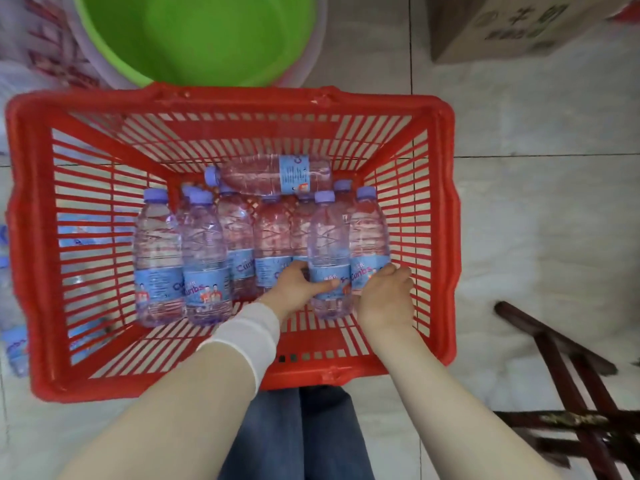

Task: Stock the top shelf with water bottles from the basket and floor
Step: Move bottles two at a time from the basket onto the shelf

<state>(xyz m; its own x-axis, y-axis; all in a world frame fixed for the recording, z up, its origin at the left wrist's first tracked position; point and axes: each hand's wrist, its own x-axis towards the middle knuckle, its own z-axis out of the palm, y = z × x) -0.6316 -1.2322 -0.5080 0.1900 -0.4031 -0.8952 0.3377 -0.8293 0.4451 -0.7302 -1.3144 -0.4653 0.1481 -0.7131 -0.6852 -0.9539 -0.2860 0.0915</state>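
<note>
Left hand (298, 284) and right hand (386, 294) grip bottles (329, 251) inside red basket (228, 102).

Shop floor, red shopping basket (446, 209), cardboard carton (512, 26), tiles (540, 220)

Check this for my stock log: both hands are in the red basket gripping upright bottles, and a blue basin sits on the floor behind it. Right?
Not quite: the basin is green, not blue. The rest stands in the head view: the left hand and the right hand are in the red basket, gripping upright bottles.
</note>
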